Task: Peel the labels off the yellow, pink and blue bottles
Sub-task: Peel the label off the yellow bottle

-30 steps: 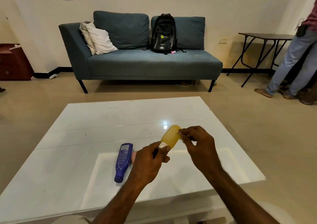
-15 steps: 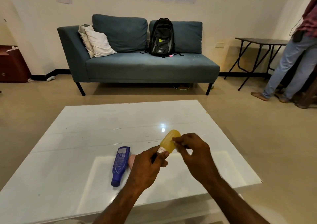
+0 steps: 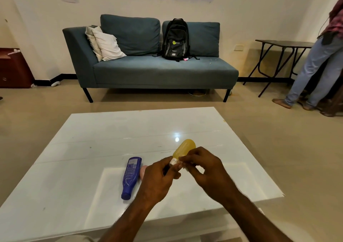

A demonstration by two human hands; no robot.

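My left hand grips the cap end of the yellow bottle, which is tilted up and away from me above the white table. The fingertips of my right hand pinch at the bottle's lower side near the neck; whether they hold a label is hidden. The blue bottle lies flat on the table to the left of my left hand, its printed label facing up. Only a small part of the pink bottle shows between the blue bottle and my left hand.
A teal sofa with a black backpack and pillows stands across the floor. A dark folding table and a standing person are at the right. A dark red box sits at the left wall.
My right hand's fingers slid from the bottle's upper side down toward its neck, close to my left hand. The camera view tilted slightly down.
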